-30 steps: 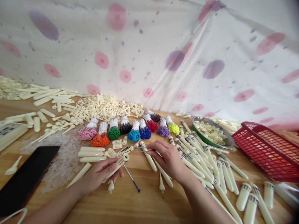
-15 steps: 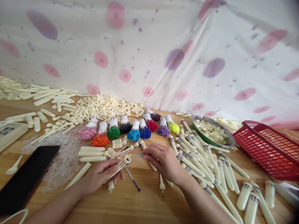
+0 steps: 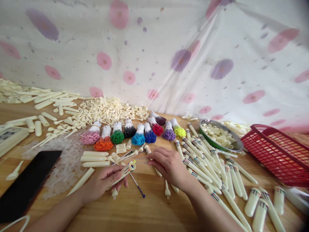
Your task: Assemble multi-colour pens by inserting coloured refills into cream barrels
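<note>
My left hand [image 3: 106, 180] is closed around a cream multicolour pen barrel [image 3: 124, 173], tilted with its slotted, coloured end up and to the right. A bit of yellow shows at that end. My right hand [image 3: 167, 165] pinches thin metal tweezers [image 3: 142, 160], faint against the table, which point left at the barrel's top. On the wood below lies a pen refill [image 3: 138, 186] with a dark blue end, partly behind the left hand. Small cream plungers [image 3: 167, 190] lie nearby. Cream clips [image 3: 121, 148] and loose refills [image 3: 126, 155] are just beyond the hands.
Bundles of coloured refills [image 3: 103, 145] stand in a row behind. Assembled pens [image 3: 200, 167] crowd the right, near a metal bowl [image 3: 238, 145] of cream parts and a red basket [image 3: 272, 154]. A black phone [image 3: 29, 183] and clear plastic bits [image 3: 61, 174] lie left.
The right hand and tweezers have shifted very slightly up and left. Yellow at the barrel's top shows a little more to the right. The left hand keeps its grip.
</note>
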The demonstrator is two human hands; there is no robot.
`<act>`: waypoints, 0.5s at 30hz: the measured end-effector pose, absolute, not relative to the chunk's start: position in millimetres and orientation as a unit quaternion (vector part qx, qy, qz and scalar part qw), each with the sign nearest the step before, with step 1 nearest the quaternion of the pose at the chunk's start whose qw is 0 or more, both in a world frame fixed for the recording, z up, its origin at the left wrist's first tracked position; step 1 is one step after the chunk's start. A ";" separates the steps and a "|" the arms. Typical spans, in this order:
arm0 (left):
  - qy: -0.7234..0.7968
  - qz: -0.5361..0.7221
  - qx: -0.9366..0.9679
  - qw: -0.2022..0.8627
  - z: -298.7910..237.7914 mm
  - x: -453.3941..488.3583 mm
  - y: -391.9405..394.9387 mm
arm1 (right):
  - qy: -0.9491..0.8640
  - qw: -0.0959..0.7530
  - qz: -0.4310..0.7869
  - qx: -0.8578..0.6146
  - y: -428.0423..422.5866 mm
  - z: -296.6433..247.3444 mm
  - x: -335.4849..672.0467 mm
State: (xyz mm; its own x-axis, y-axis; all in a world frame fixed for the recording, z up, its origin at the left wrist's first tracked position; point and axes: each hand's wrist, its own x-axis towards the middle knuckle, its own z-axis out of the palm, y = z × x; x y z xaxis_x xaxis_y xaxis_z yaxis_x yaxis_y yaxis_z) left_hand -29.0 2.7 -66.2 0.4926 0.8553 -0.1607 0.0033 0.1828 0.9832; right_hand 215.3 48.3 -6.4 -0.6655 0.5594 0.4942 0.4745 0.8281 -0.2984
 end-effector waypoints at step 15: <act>0.400 0.307 0.549 0.666 -61.3 -27.1 2.6 | -0.924 0.277 0.032 -0.263 47.6 -2.9 218.0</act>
